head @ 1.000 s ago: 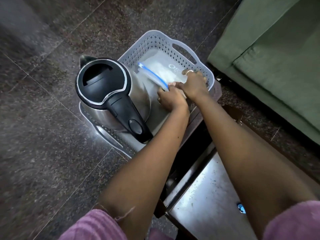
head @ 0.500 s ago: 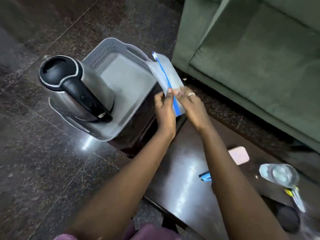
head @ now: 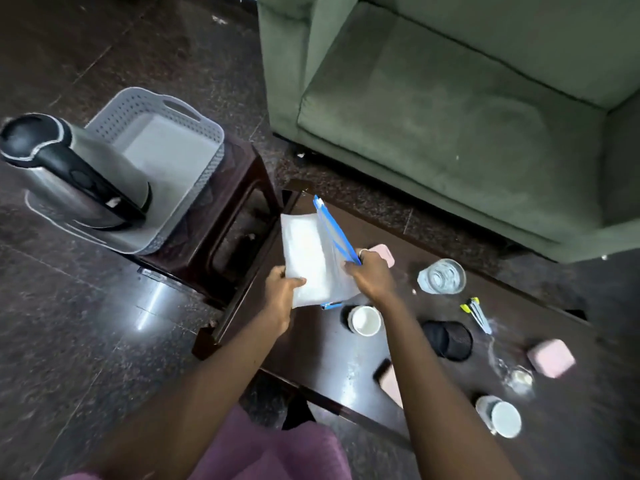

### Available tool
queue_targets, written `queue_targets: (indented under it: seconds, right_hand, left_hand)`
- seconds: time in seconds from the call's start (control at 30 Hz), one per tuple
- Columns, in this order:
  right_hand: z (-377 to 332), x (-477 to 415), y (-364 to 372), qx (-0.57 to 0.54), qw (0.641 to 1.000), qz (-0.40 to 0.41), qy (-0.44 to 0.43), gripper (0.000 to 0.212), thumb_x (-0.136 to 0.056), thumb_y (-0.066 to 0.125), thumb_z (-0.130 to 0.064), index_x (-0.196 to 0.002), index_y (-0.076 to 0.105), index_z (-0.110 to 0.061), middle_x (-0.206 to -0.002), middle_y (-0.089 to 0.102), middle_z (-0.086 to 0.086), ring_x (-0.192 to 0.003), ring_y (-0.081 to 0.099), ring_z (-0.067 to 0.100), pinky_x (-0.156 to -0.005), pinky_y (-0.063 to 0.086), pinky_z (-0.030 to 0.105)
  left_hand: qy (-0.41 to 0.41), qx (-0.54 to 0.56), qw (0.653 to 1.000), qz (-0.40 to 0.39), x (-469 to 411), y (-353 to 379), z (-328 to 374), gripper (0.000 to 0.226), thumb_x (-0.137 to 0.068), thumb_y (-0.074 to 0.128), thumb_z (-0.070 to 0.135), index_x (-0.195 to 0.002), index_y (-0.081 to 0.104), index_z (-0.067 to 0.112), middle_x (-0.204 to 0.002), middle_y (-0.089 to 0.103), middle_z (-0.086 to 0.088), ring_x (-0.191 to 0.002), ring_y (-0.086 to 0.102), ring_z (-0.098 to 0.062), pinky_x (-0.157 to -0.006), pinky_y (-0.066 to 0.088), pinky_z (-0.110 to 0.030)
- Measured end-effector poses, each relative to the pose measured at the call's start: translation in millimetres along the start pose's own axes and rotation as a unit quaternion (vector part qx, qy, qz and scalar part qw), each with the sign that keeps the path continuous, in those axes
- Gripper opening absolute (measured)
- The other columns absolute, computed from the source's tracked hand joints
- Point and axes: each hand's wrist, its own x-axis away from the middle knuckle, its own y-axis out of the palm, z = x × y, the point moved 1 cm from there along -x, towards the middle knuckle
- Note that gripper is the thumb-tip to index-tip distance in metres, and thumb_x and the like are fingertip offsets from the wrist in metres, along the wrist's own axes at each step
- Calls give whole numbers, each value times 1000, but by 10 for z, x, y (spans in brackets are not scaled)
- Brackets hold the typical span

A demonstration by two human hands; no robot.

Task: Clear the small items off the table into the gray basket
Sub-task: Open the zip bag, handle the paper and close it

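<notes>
- Gray basket (head: pixel 209 171): perforated, upright, far left of the black mesh cup (head: pixel 448 339).
- Zip bag (head: pixel 311 258): clear, blue zipper, tilted, gripped by the left hand (head: pixel 282 289) and right hand (head: pixel 372 275), up-left of it.
- White cup (head: pixel 365 320): upright, just left.
- Glass (head: pixel 441 276): beyond it.
- Pink case (head: pixel 550 357): right.

**Background items, outside your sorting**

1. Green sofa (head: pixel 450 116): upholstered, fills your upper right.
2. Stone floor (head: pixel 69 323): dark, speckled and polished, with a streak of glare on your left.
3. Brown stool (head: pixel 256 174): dark, stands on the floor near the sofa's corner and carries the gray basket (head: pixel 138 107).
4. Steel kettle (head: pixel 86 188): black lid and handle, upright in the basket's near end.
5. Mauve garment (head: pixel 270 452): at your bottom edge.
</notes>
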Motion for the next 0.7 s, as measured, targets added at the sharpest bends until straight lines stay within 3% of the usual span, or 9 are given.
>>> queue_targets:
  seconds: [0.07, 0.17, 0.23, 0.3, 0.4, 0.5, 0.6, 0.7]
  right_hand:
    - [185, 65, -64, -9, 1000, -2, 5, 23, -87, 57, -15, -65, 49, -15, -62, 47, 1, -68, 43, 20, -51, 23, 30]
    - [440, 145, -118, -35, 999, -23, 4, 19, -87, 59, -18, -76, 59, -3, -68, 48, 5, -68, 42, 17, -57, 30, 29]
    - [567, 159, -119, -49, 998, -43, -6, 23, -87, 61, -19, -78, 56, 2, -66, 44, 4, -63, 39, 14, -57, 29, 27]
    - [687, 154, -86, -38, 997, -59, -16, 22, -87, 62, -18, -73, 53, -3, -59, 35, 0, -54, 31, 11, -46, 25, 18]
    - [866, 138, 21, -74, 994, -80, -10, 23, -87, 63, -16, -83, 60, 7, -63, 40, 3, -56, 34, 11, -45, 26, 15]
    - [1024, 126, 132, -170, 981, -88, 21, 20, -85, 66, -13, -96, 65, 3, -82, 55, 7, -75, 49, 16, -68, 38, 23]
    - [1102, 140, 179, -213, 970, -111, 37, 20, -84, 67, -13, -99, 66, -2, -91, 63, 5, -85, 55, 14, -82, 41, 30]
    - [1094, 132, 139, -203, 972, -116, 26, 8, -82, 68, -15, -90, 68, -11, -89, 63, 3, -83, 56, 13, -80, 41, 29]
  left_hand:
    - [-35, -42, 998, 15, -53, -33, -243, 32, -79, 57, -12, -106, 52, 5, -108, 61, -20, -83, 59, -26, -68, 49, -33]
    - [-61, -154, 986, 30, -100, -59, -555, 48, -76, 61, -11, -122, 48, -1, -124, 58, -21, -100, 58, -28, -84, 47, -36]
    - [-25, -221, 974, 40, -104, -45, -644, 65, -77, 64, -7, -136, 38, 1, -137, 49, -18, -121, 51, -28, -101, 43, -35]
    - [50, -259, 963, 43, -110, 5, -637, 68, -82, 64, 0, -142, 33, 7, -145, 41, -14, -132, 42, -25, -111, 34, -37]
    - [173, -290, 941, 24, -127, 124, -494, 53, -89, 57, 7, -138, 40, 12, -145, 43, -8, -133, 41, -22, -112, 31, -35]
    - [250, -288, 925, -13, -176, 262, -280, 45, -93, 49, 6, -138, 42, 14, -144, 43, -6, -133, 39, -18, -113, 28, -30]
    - [266, -262, 925, -74, -226, 358, -80, 42, -95, 46, 2, -136, 44, 10, -141, 47, -4, -129, 40, -10, -110, 27, -23]
    - [249, -265, 924, -119, -260, 384, 23, 31, -94, 48, 2, -124, 57, 5, -125, 61, -9, -112, 54, -8, -102, 38, -22]
